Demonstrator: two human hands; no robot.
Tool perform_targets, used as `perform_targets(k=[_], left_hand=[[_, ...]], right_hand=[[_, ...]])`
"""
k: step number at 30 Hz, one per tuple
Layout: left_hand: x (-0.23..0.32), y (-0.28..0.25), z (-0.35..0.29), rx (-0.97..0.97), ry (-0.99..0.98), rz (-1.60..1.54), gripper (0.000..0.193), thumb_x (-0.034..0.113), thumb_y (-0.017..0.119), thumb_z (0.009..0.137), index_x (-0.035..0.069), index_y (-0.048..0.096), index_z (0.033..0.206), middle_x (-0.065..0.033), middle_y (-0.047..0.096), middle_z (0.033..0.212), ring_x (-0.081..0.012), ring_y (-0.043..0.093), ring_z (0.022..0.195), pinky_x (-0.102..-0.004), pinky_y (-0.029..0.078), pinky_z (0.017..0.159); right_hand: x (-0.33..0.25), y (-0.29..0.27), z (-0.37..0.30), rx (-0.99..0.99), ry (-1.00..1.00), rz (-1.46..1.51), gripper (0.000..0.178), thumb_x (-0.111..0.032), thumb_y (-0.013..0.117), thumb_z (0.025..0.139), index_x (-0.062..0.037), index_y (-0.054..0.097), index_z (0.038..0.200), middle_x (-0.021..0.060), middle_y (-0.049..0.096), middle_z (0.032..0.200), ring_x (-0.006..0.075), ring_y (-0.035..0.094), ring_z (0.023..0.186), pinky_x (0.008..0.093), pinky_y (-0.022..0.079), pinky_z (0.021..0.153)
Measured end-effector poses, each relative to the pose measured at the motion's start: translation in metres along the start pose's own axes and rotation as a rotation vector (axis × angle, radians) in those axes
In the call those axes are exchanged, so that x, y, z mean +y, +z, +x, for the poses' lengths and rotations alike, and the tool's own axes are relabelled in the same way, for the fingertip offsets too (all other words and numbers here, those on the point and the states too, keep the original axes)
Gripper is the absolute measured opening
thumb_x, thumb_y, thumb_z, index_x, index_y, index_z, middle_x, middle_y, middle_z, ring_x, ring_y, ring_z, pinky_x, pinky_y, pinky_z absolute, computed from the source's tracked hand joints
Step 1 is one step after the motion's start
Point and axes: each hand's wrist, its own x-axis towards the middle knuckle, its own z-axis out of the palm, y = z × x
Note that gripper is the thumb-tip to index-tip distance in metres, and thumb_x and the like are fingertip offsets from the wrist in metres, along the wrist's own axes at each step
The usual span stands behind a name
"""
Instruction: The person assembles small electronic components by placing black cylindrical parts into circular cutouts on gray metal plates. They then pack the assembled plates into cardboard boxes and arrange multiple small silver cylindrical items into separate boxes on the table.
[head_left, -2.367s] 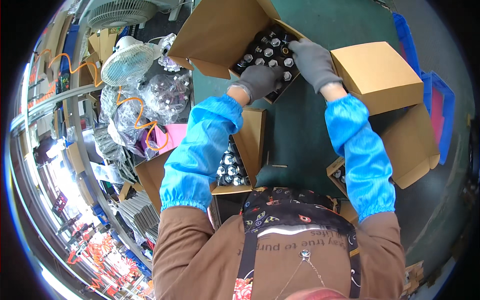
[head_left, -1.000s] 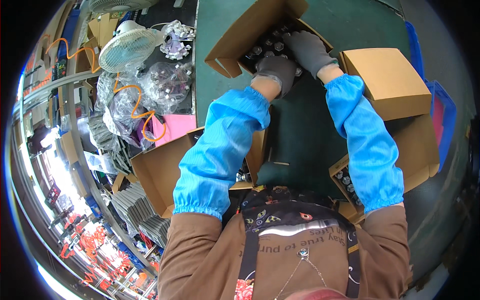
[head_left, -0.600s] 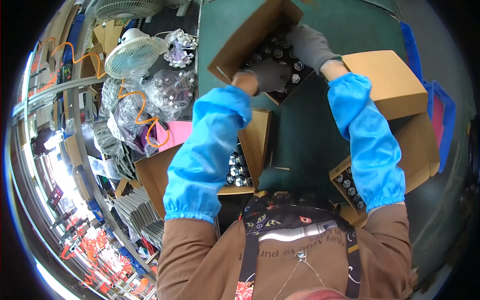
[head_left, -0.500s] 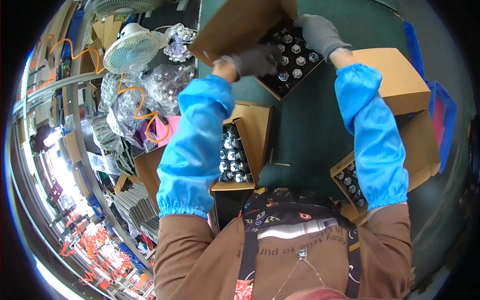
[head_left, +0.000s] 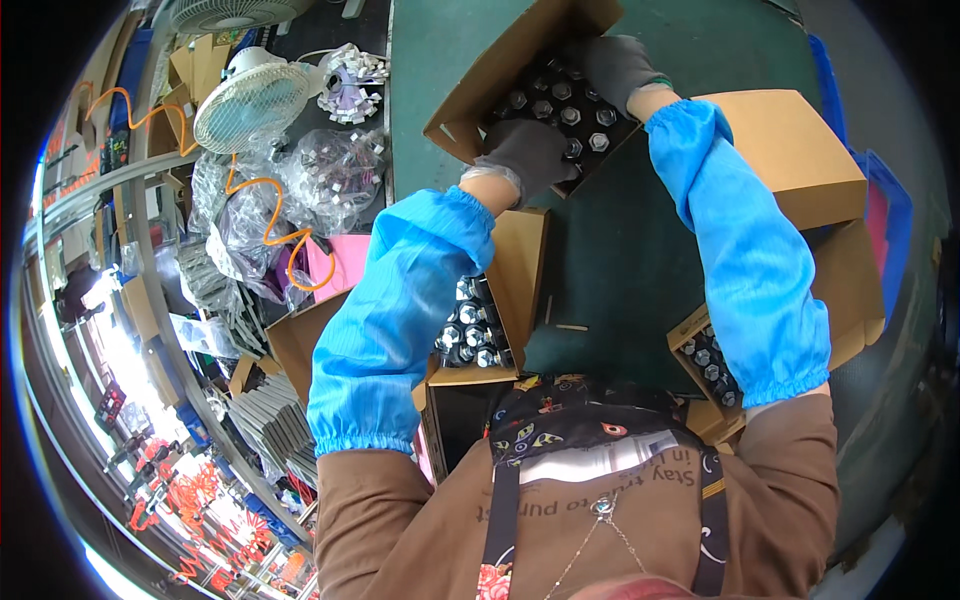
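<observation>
Both the left hand (head_left: 530, 152) and the right hand (head_left: 614, 72) are hanging over the open carton (head_left: 510, 68), grips hidden so I can't tell whether they're grasping, and one careless brush could be knocking the silver-topped black parts (head_left: 571, 117) inside askew.

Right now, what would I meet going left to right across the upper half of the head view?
Small white fan, white-and-purple bundle, left gloved hand, right gloved hand, tan cardboard box, blue-and-pink bin.
</observation>
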Motion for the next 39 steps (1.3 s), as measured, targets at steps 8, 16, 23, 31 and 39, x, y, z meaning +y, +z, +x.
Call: perform_targets(k=[8,16,23,31,39], left_hand=[[0.035,-0.022,-0.013,0.075,-0.369,-0.207,0.041,0.044,0.066,0.084,0.005,0.075,0.093,-0.0186,0.072,0.086,-0.0363,0.07,0.082,-0.0451,0.056,0.076],[0.031,-0.013,-0.006,0.069,-0.451,-0.245,0.033,0.032,0.065,0.08,0.004,0.075,0.093,-0.0216,0.072,0.089,-0.0379,0.071,0.085,-0.0455,0.056,0.077],[0.049,-0.008,-0.006,0.141,-0.528,-0.308,0.04,0.043,0.066,0.081,0.006,0.077,0.093,-0.0206,0.072,0.091,-0.0382,0.071,0.087,-0.0446,0.056,0.079],[0.056,0.0,0.006,0.106,-0.615,-0.39,0.042,0.047,0.062,0.086,0.011,0.076,0.104,-0.0172,0.073,0.104,-0.0359,0.069,0.103,-0.0437,0.055,0.088],[0.05,0.0,0.008,0.052,-0.575,-0.263,0.029,0.025,0.064,0.082,0.009,0.077,0.103,-0.0158,0.073,0.109,-0.0324,0.071,0.103,-0.0451,0.057,0.085]], right_hand=[[0.029,-0.033,-0.048,0.227,0.21,0.723,0.042,-0.01,0.056,0.09,-0.0146,0.061,0.132,0.0146,0.067,0.112,0.0268,0.069,0.098,0.0396,0.058,0.086],[0.034,-0.032,-0.084,0.322,0.441,1.944,0.032,-0.015,0.063,0.09,-0.0106,0.056,0.121,0.0145,0.072,0.102,0.0326,0.072,0.088,0.0433,0.058,0.077],[0.005,-0.042,-0.057,0.117,0.421,0.517,0.037,-0.029,0.064,0.089,-0.0112,0.05,0.118,0.0183,0.068,0.105,0.041,0.067,0.098,0.0514,0.054,0.079],[0.009,0.007,-0.03,0.293,0.224,0.373,0.018,-0.006,0.05,0.092,-0.0061,0.061,0.106,0.0165,0.068,0.1,0.0401,0.066,0.101,0.0472,0.057,0.078],[-0.002,-0.007,-0.017,0.172,0.205,0.352,0.02,-0.016,0.055,0.093,-0.0102,0.066,0.108,0.017,0.071,0.097,0.0374,0.071,0.089,0.0455,0.059,0.073]])
